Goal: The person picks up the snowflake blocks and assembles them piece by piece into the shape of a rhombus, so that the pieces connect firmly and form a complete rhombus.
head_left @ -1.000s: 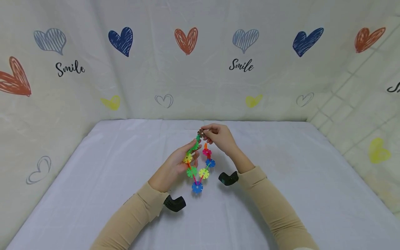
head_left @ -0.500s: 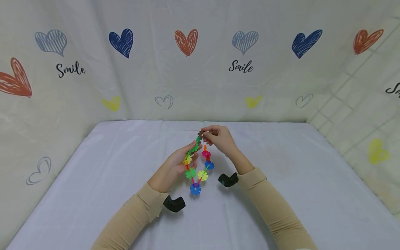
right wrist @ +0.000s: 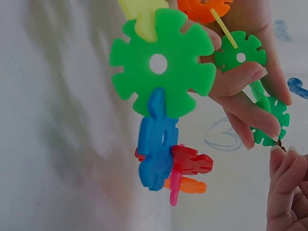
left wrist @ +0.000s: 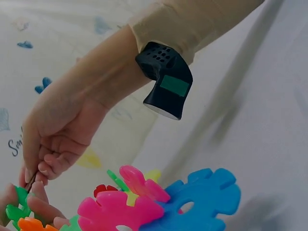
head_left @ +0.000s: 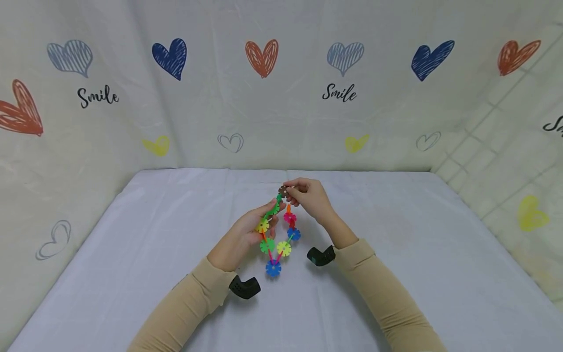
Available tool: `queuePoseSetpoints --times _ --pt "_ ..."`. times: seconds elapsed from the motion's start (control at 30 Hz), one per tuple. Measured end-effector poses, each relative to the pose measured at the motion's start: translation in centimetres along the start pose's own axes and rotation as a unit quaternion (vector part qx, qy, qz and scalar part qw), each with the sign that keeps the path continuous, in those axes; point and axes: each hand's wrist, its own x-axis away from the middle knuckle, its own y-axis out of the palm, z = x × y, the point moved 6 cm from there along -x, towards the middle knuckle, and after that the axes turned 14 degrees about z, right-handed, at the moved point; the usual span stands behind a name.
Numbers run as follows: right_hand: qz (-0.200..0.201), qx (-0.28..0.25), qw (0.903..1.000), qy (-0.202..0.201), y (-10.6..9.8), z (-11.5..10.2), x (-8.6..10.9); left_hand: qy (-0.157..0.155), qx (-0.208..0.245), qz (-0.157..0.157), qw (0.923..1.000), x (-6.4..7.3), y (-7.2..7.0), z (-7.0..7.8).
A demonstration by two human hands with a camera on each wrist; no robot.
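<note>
A chain of colourful notched plastic discs hangs in a V between the hands in the head view, its blue disc (head_left: 273,268) lowest. My left hand (head_left: 237,237) grips the upper left part, fingers and thumb about a green disc (right wrist: 275,120). At the top, my right hand (head_left: 313,198) pinches a brown disc (head_left: 282,191) between thumb and fingertips. That brown disc meets the green one edge to edge; in the right wrist view only a sliver of it shows. The chain's other end, an orange disc (head_left: 289,209), hangs free below the right fingers.
A white cloth (head_left: 154,234) covers the table, with a heart-printed backdrop (head_left: 281,107) behind it. Black wrist cameras (head_left: 245,288) jut inward from both tan sleeves, near the hanging chain.
The hanging lower part of the chain has swung slightly left and down. Both hands keep their hold almost in place, the right one a touch lower.
</note>
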Motion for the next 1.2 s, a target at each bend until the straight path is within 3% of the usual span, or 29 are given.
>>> queuePoseSetpoints --times 0.7,0.83,1.07,1.2 --pt "-0.003 -0.053 0.9978 0.040 -0.41 0.29 0.22 0.019 -0.002 -0.016 0.9997 0.16 0.52 -0.27" --pt "-0.001 -0.055 0.9978 0.038 -0.60 0.22 0.33 0.022 -0.002 -0.017 0.9996 0.32 0.78 -0.29" --pt "-0.006 -0.040 0.9984 0.039 -0.37 0.30 0.31 0.019 0.006 0.008 0.9998 0.37 0.52 -0.33" --pt "-0.021 -0.036 0.9983 0.041 -0.39 0.16 0.23 0.018 0.003 -0.003 0.9998 0.25 0.55 -0.10"
